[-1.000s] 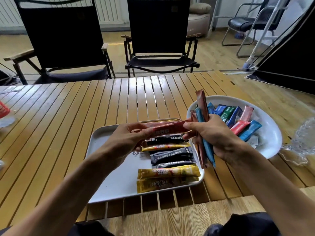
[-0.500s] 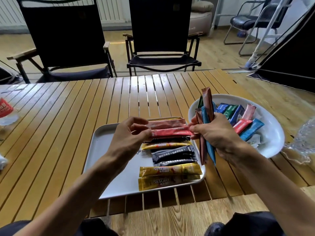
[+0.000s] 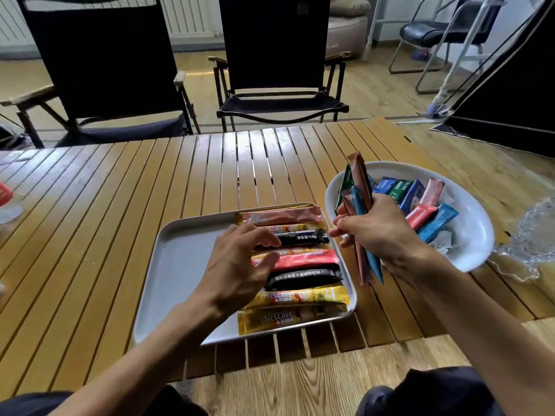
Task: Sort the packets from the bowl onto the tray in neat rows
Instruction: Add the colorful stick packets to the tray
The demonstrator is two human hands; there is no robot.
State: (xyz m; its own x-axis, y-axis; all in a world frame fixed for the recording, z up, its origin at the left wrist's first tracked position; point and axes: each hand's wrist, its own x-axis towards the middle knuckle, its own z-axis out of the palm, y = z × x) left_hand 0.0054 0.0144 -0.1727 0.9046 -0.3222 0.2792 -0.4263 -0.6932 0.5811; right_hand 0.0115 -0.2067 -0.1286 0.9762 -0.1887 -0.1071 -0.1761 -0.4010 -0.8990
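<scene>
Row-tidying at centre frame: left hand (image 3: 237, 262) unclenched, fingertips on red packet (image 3: 306, 259) in column along right side of tray (image 3: 177, 265). Best nudged square against neighbours, ends flush. Right hand (image 3: 378, 235) clenched around bundle of stick packets (image 3: 360, 190), upright before bowl (image 3: 471, 235). Slick crinkly foil sticks; smooth pale tray; slatted wooden table (image 3: 120, 205).

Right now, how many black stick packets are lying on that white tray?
2. One black stick packet lies near the far end of the row on the white rectangular tray; the other lies nearer, just above the yellow ones. The left hand may hide more.
</scene>
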